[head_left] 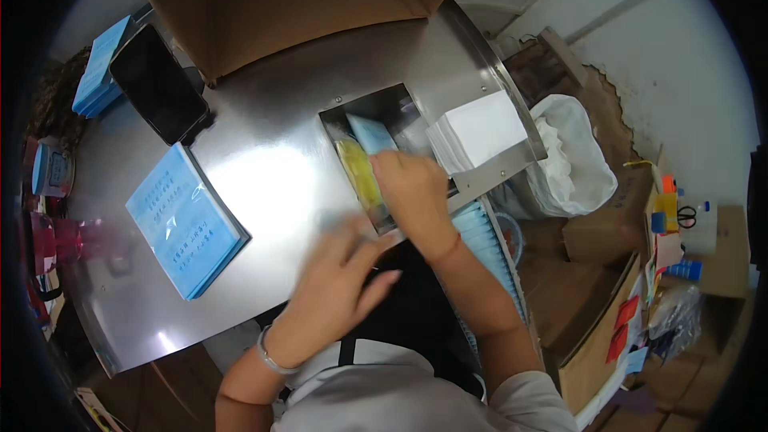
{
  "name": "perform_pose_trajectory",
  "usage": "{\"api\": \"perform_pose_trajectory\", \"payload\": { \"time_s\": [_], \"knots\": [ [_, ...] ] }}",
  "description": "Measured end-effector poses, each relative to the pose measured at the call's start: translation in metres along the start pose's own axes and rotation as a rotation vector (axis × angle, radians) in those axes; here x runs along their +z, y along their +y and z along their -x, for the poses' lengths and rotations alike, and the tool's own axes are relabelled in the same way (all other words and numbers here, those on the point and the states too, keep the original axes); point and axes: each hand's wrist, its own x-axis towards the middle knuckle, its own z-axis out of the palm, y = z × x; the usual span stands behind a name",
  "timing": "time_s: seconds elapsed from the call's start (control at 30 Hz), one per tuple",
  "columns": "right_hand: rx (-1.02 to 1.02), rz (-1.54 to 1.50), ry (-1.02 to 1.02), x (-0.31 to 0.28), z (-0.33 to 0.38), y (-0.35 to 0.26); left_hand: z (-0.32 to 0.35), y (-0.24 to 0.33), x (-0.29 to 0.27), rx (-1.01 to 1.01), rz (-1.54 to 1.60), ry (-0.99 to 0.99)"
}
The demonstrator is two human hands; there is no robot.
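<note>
Closest to the person, the left hand (332, 292) hovers low over the near edge of the steel table (272, 160), fingers spread loose and apart, gripping nothing; it is blurred, and a thin bangle (270, 360) circles the wrist. Just beyond it the right hand (410, 192) reaches into the rectangular slot (376, 108) sunk in the tabletop, its fingers curled down over the yellow packets (360, 176) lying in that recess, though the blur hides whether they actually pinch one. A light blue packet (372, 134) sits in the same slot just behind the hand. To the left on the table lies a stack of blue leaflets in clear wrap (186, 220). Right of the slot a pile of white sheets (478, 132) rests on the table's edge, and a row of blue packets (488, 240) stands below that edge. Farther back are a dark phone (158, 84), a small blue stack (100, 68) beside it, and an open cardboard box (304, 4). Off to the right a white bag (572, 160) sits on the floor
</note>
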Motion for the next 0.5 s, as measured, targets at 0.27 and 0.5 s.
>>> {"api": "perform_pose_trajectory", "payload": {
  "time_s": [0.27, 0.5],
  "knots": [
    [0.044, 0.089, -0.098, -0.014, 0.129, 0.031, 0.027, -0.033, -0.039, -0.223, 0.197, 0.113],
    [0.211, 0.255, -0.269, -0.037, 0.142, 0.02, 0.077, -0.086, -0.073, -0.55, -1.147, 0.21]
  ]
}}
